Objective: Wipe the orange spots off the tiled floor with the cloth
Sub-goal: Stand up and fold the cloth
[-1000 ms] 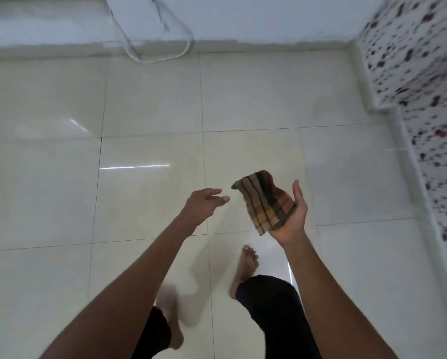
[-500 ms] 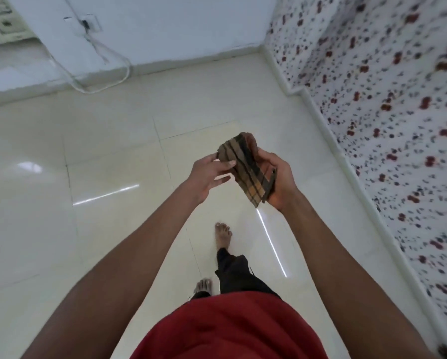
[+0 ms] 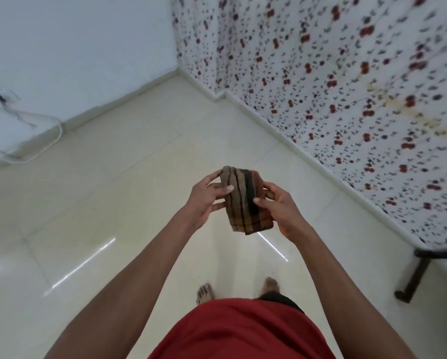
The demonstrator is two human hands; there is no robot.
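Cloth (image 3: pixel 243 200): folded, striped brown weave, pinched between left hand (image 3: pixel 204 200), right hand (image 3: pixel 282 206) fingers.

I see a glossy cream tiled floor (image 3: pixel 92 208) with thin grout lines and bright streaks of reflected light. Two bare feet (image 3: pixel 205 293) stand on it near the bottom. A dark metal furniture leg (image 3: pixel 411 282) rests at right, and a white cable (image 3: pixel 39 149) lies along the far-left edge.
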